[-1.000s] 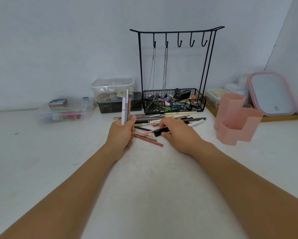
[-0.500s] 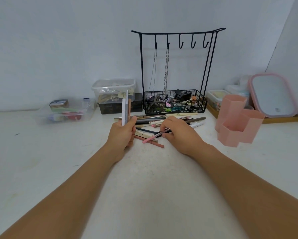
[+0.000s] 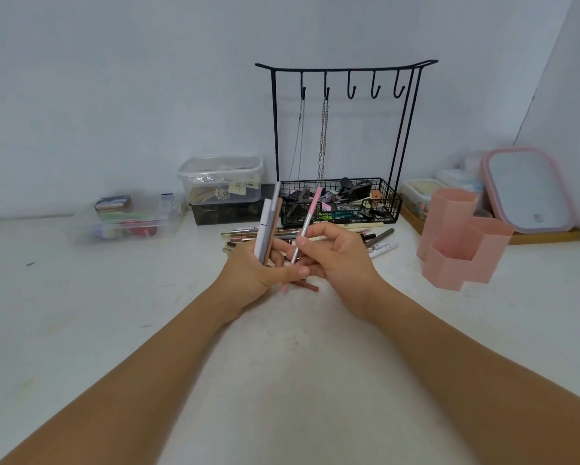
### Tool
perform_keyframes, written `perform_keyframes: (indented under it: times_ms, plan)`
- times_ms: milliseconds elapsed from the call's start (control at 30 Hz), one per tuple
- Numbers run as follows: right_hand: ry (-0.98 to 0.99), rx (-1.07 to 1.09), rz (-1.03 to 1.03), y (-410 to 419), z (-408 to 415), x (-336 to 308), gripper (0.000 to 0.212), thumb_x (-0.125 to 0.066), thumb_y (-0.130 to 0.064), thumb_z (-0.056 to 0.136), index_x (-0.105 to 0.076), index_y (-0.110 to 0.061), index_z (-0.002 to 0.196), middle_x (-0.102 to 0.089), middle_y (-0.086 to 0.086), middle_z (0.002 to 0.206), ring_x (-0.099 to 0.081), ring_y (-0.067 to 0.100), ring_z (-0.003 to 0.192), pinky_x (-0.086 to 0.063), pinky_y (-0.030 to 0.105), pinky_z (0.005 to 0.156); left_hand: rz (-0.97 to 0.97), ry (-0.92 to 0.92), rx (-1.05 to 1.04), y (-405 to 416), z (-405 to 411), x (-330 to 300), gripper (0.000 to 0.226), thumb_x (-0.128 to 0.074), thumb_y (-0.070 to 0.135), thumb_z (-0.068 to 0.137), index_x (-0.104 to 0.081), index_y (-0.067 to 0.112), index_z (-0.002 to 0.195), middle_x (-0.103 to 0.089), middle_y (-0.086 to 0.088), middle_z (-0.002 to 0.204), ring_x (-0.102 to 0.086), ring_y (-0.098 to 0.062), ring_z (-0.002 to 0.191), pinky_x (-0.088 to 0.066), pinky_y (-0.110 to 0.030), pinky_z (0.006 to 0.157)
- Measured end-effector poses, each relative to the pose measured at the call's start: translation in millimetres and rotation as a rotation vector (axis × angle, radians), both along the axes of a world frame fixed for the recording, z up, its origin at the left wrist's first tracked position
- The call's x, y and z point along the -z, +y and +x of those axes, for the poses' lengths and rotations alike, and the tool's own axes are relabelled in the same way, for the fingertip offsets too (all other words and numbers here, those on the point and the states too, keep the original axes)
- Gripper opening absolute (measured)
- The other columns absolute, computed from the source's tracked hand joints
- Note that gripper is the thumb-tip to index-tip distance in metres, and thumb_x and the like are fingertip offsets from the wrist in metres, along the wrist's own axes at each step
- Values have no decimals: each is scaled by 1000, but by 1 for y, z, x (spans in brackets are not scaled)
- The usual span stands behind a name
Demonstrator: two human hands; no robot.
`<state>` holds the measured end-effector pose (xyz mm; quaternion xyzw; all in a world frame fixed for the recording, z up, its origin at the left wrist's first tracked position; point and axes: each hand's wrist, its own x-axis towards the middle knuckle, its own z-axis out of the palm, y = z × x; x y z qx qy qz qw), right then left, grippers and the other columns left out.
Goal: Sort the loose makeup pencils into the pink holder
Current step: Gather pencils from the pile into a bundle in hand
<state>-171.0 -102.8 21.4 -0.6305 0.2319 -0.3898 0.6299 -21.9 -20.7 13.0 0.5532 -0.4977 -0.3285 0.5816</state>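
Left hand (image 3: 248, 270) up over the white tabletop (image 3: 80, 313), fingers (image 3: 278, 253) wrapped round a small bunch of pencils (image 3: 267, 226) standing upright. Right hand (image 3: 335, 256) just beside it, thumb and fingers (image 3: 302, 242) pinching a pink and silver pencil (image 3: 304, 229), tilted a little, pink tip down low between both hands. More loose makeup pencils (image 3: 365, 234) in a flat heap on the tabletop behind the hands, in front of a black wire basket stand (image 3: 342, 203) with hooks and two chains. Pink holder (image 3: 463, 236) off to the right, near the heap but apart, cups looking empty. Pink mirror (image 3: 530, 189) behind the holder. Clear boxes (image 3: 221, 179) to the left of the stand.
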Motion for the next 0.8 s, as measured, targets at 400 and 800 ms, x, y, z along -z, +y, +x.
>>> perform_keyframes:
  times_ms: [400, 800]
  plan:
    - [283, 366, -374, -31, -19, -1, 16, -63, -11, 95, -74, -17, 104, -69, -8, 90, -62, 8, 75, -51, 23, 69, 84, -48, -135, -4, -2, 0, 41, -60, 38, 100, -61, 9, 71, -56, -11, 59, -47, -13, 46, -43, -20, 48]
    - [807, 382, -608, -64, -58, 4, 26, -62, 0, 77, -71, -24, 81, -63, -11, 87, -59, 14, 83, -53, 30, 72, 48, 396, -177, -4, 4, -10, 44, -49, 29, 104, -39, 19, 63, -42, -2, 53, -38, -16, 54, -38, -32, 66]
